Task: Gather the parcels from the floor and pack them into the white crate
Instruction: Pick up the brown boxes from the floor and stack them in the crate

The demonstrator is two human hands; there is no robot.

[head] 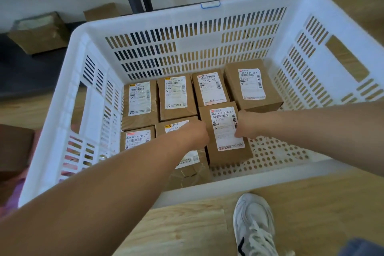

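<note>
Head view: you look down into the white crate (pixel 83 33), both of your arms reaching in.
Outside, left: an open brown carton (pixel 39 31) sits beyond the crate's far-left corner; you cannot tell whether it is a parcel to gather.
Back row: four labelled parcels stand side by side along the far wall, from the leftmost parcel (pixel 139 102) to the rightmost parcel (pixel 251 83).
Front row: the 890 D314 parcel (pixel 137 139) lies by the left wall, with the 2520 parcel (pixel 176 127) just beside it, partly under your forearm.
Left hand (pixel 197 133): curled on the left edge of the 780 A13 parcel (pixel 226 135).
Right hand (pixel 247 124): grips that parcel's right edge, thumb on the label.
Held parcel: inside the crate, third in the front row; seated or not, you cannot tell.
Front right: the perforated crate floor (pixel 276 151) shows.
Progress: seemingly well along, with six packed, a seventh going in, and room left at the front right.
</note>
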